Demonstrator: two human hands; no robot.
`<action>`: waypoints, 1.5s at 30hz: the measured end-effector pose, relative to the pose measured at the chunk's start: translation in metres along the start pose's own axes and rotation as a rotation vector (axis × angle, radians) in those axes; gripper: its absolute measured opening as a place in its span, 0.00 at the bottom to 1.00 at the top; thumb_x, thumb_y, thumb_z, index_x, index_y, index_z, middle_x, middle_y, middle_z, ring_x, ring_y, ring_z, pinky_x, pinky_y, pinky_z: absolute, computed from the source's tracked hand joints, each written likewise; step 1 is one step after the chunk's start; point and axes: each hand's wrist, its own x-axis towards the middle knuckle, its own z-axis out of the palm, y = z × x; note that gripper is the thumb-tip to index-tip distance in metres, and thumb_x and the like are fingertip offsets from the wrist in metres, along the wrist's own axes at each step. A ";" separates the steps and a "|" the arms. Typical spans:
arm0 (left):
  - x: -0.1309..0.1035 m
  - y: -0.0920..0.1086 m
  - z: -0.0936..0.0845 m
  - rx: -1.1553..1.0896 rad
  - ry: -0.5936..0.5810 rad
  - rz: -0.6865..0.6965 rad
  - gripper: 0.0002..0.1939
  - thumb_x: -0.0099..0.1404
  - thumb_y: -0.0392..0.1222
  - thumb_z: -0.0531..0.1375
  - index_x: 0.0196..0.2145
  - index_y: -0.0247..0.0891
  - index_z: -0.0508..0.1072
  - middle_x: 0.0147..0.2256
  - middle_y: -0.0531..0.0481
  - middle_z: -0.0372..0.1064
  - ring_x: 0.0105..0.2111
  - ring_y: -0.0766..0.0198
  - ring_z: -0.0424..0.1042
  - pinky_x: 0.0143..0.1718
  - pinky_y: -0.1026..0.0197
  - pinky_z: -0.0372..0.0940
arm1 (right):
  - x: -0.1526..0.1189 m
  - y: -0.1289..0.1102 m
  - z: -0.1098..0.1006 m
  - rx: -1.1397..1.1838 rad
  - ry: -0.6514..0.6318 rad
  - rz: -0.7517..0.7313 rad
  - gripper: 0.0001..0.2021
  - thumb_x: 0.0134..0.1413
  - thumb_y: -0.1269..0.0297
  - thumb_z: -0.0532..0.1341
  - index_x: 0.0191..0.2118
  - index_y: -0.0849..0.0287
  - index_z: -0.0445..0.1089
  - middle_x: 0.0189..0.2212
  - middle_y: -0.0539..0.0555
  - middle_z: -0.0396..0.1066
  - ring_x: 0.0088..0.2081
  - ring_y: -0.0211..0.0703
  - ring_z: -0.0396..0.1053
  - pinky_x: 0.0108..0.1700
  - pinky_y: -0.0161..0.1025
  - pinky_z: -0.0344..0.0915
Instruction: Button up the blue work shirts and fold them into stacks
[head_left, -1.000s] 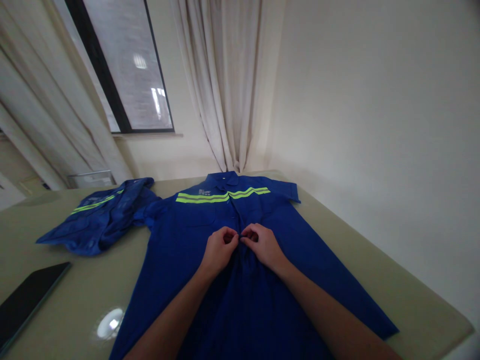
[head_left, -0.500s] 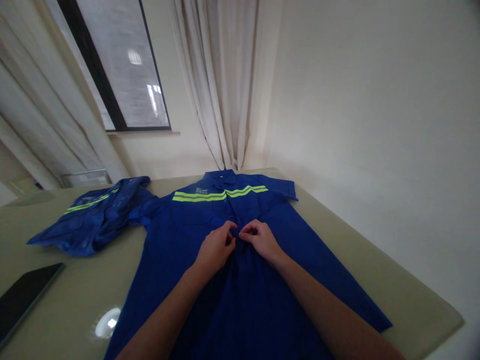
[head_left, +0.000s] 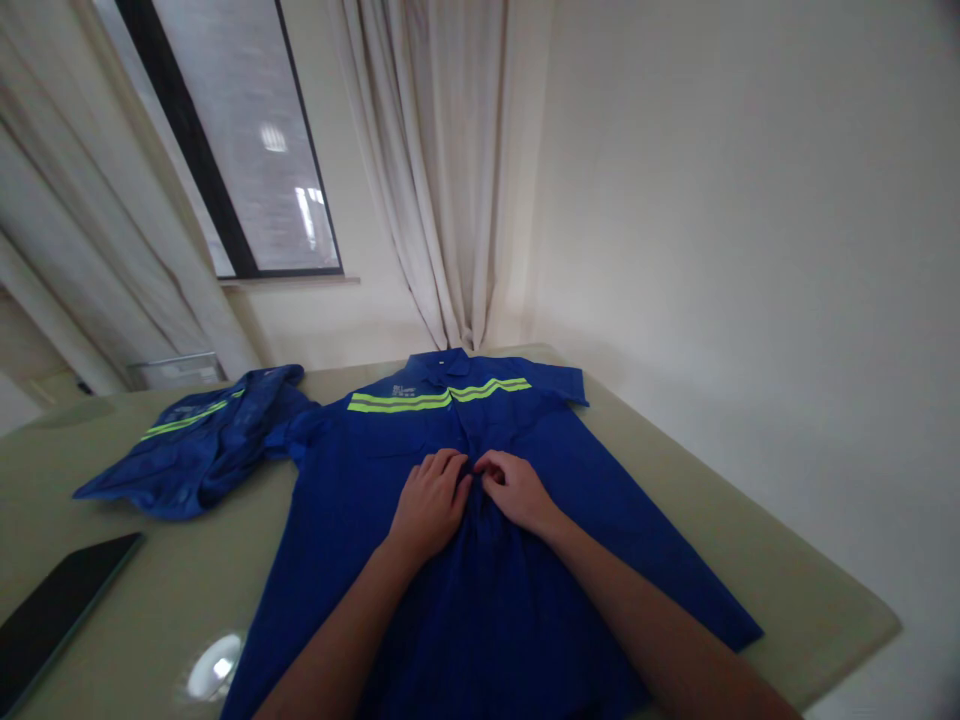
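A blue short-sleeved work shirt [head_left: 397,435] with a yellow-green reflective band across its chest lies face up, its collar at the far end. Both hands meet at its front opening, below the band. My left hand [head_left: 431,503] has its fingers curled together on the left side of the opening, pinching the cloth. My right hand [head_left: 517,490] pinches the right edge, thumb and forefinger forming a small loop. The fingertips almost touch, and cloth bunches beneath them. Whether a button is between them is too small to tell.
Another blue garment [head_left: 202,440] with a reflective stripe lies crumpled at the left, touching the shirt's sleeve. A black flat object [head_left: 64,605] rests at the near left of the greenish table [head_left: 810,590]. Curtains and a wall stand behind.
My left hand's fingers have flattened and drawn closer together over the cloth. My right hand has shifted slightly at the opening. The whole view has moved a little.
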 end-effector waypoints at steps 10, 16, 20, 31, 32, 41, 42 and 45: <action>-0.045 0.019 0.004 -0.032 -0.084 0.064 0.25 0.75 0.43 0.47 0.67 0.37 0.61 0.68 0.37 0.58 0.68 0.48 0.57 0.66 0.43 0.56 | 0.039 -0.021 0.016 -0.363 -0.013 0.045 0.05 0.60 0.61 0.62 0.40 0.51 0.74 0.43 0.52 0.71 0.43 0.46 0.71 0.38 0.37 0.60; -0.008 0.009 -0.023 -0.097 -0.162 -0.188 0.18 0.75 0.47 0.47 0.48 0.47 0.75 0.47 0.44 0.77 0.44 0.51 0.78 0.45 0.51 0.68 | 0.042 -0.007 0.017 -0.314 0.017 0.087 0.11 0.62 0.71 0.56 0.43 0.52 0.75 0.41 0.52 0.73 0.41 0.43 0.72 0.40 0.37 0.60; 0.031 -0.011 -0.014 -0.119 -0.095 -0.352 0.13 0.73 0.44 0.52 0.48 0.46 0.75 0.48 0.44 0.72 0.39 0.53 0.77 0.37 0.55 0.66 | 0.038 -0.007 0.016 -0.327 0.000 0.058 0.12 0.63 0.69 0.55 0.42 0.50 0.75 0.43 0.51 0.70 0.39 0.41 0.72 0.39 0.37 0.60; 0.036 -0.037 0.011 -0.314 -0.044 -0.250 0.21 0.72 0.32 0.48 0.42 0.47 0.80 0.47 0.51 0.74 0.47 0.60 0.73 0.46 0.59 0.64 | 0.045 -0.015 0.012 -0.395 -0.122 0.100 0.15 0.49 0.51 0.69 0.40 0.53 0.73 0.42 0.53 0.71 0.37 0.47 0.72 0.36 0.39 0.60; 0.037 -0.037 0.011 -0.316 -0.036 -0.235 0.21 0.71 0.31 0.49 0.42 0.47 0.80 0.47 0.50 0.75 0.48 0.58 0.71 0.48 0.57 0.63 | 0.046 -0.014 0.012 -0.386 -0.109 0.117 0.12 0.49 0.54 0.68 0.38 0.53 0.74 0.41 0.53 0.71 0.37 0.46 0.72 0.36 0.39 0.60; 0.035 -0.041 0.007 -0.387 -0.028 -0.134 0.04 0.64 0.40 0.63 0.38 0.44 0.78 0.41 0.50 0.74 0.42 0.57 0.71 0.47 0.56 0.64 | 0.047 0.003 0.008 0.025 0.053 0.033 0.05 0.53 0.69 0.63 0.31 0.59 0.78 0.31 0.52 0.77 0.32 0.40 0.72 0.36 0.35 0.64; 0.035 -0.039 0.007 -0.395 -0.017 -0.125 0.04 0.65 0.39 0.62 0.37 0.43 0.77 0.40 0.50 0.73 0.42 0.57 0.71 0.46 0.57 0.65 | 0.047 0.002 0.007 0.045 0.045 0.020 0.06 0.54 0.68 0.62 0.32 0.59 0.78 0.32 0.52 0.77 0.33 0.40 0.72 0.36 0.34 0.65; 0.033 -0.033 0.006 -0.417 0.025 -0.092 0.05 0.66 0.34 0.59 0.37 0.42 0.74 0.39 0.50 0.72 0.43 0.58 0.71 0.47 0.58 0.64 | 0.046 0.000 0.009 0.136 0.048 -0.010 0.08 0.56 0.64 0.62 0.32 0.59 0.79 0.32 0.53 0.78 0.34 0.42 0.74 0.38 0.35 0.66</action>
